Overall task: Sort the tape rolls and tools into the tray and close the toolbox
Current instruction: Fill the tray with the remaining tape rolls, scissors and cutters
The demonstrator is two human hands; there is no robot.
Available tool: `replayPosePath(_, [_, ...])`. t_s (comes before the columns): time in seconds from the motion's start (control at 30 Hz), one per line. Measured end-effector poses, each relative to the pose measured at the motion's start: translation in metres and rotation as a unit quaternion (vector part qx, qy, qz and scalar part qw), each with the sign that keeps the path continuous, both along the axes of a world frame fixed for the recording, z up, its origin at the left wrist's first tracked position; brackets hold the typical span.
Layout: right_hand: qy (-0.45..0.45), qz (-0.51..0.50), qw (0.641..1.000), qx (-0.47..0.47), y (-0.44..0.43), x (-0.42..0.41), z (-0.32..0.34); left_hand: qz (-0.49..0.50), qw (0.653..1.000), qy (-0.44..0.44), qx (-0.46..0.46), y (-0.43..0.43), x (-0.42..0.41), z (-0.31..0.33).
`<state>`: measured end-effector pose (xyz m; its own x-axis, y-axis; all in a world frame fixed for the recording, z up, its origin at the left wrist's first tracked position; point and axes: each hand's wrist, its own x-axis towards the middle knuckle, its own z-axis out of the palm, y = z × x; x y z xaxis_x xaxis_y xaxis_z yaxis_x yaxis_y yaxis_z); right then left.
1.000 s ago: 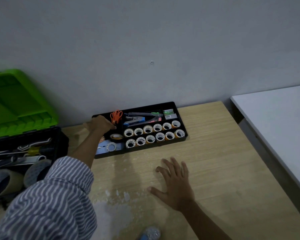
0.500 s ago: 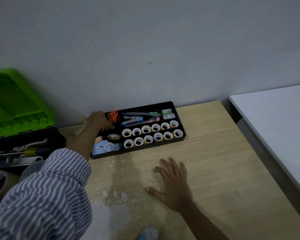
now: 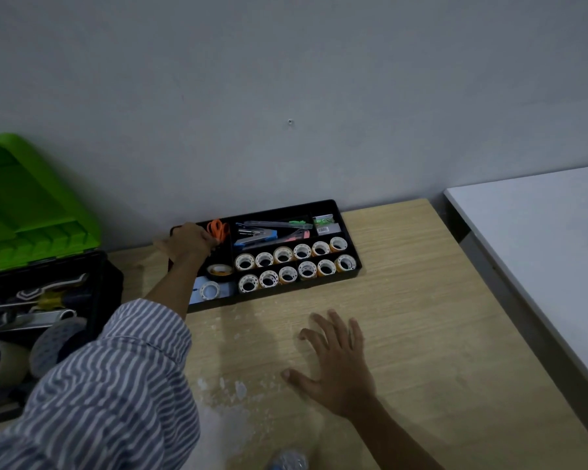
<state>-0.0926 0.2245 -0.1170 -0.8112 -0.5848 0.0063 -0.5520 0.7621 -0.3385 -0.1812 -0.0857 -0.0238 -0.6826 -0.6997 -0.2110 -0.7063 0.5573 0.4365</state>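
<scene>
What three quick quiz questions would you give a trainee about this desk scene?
1. True or false: the toolbox's green lid is shut.
2. The right hand: (a) holds a tape roll, (b) lies flat on the wooden table, or (c) grips a wrench?
3. Fill in: the scissors in the black tray have ___ handles.
Key: 1 false; 2 b; 3 orange.
</scene>
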Motion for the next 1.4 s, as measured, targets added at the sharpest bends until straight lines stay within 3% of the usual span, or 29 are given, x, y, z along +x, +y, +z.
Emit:
replayPosePath(0.2, [-0.002,-0.002,1.000,0.001,0.000,0.000,0.001,-0.009,0.996,-0.036,-0.075,0.007,0.003,-0.003])
replayPosePath(0.3, [-0.001,0.001,1.000,0.002,0.001,0.000,0.001,-0.023,0.990,0.008,-0.142,0.011,0.012,-0.007])
replayPosePath(0.4, [0.003,0.003,1.000,0.005,0.001,0.000,0.002,-0.096,0.977,0.067,-0.180,0.008,0.021,-0.016])
replayPosePath(0.6, [-0.004,0.004,1.000,0.007,0.000,0.000,0.001,-0.233,0.931,-0.017,-0.281,0.001,0.026,-0.023])
replayPosePath(0.93, [-0.005,0.001,1.000,-0.001,0.000,-0.001,0.001,-0.214,0.920,-0.093,-0.314,0.003,0.006,-0.015])
replayPosePath(1.07, [-0.005,0.002,1.000,-0.001,0.000,-0.001,0.001,-0.220,0.930,-0.063,-0.289,-0.003,0.011,-0.022])
replayPosePath(1.4, [0.000,0.002,1.000,0.010,0.000,-0.001,-0.002,-0.203,0.942,-0.173,-0.202,-0.006,0.013,-0.024])
